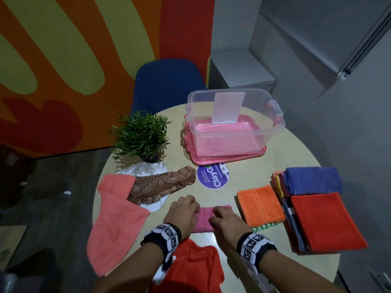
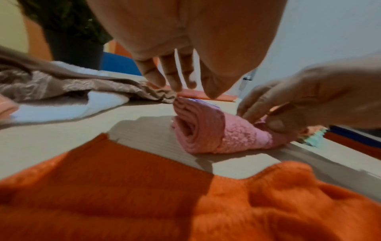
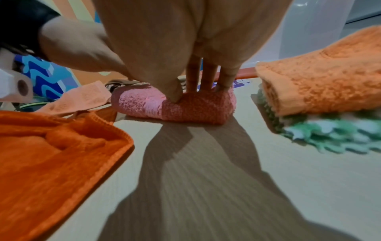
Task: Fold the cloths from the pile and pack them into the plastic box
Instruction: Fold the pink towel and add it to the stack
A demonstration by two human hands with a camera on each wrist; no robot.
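Fingers (image 3: 206, 76) of your right hand (image 1: 225, 218) pinch the folded pink cloth (image 1: 204, 218), left hand (image 1: 184, 212) relaxed at its other end, near the table's (image 1: 275, 153) front edge, apparently holding the fold before the plastic box (image 1: 234, 125).

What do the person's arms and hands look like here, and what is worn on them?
Both forearms are bare, with no sleeves or gloves. The left hand and the right hand each have a black wristband behind them, carrying white blocks printed with black square code patterns. No rings or cables show.
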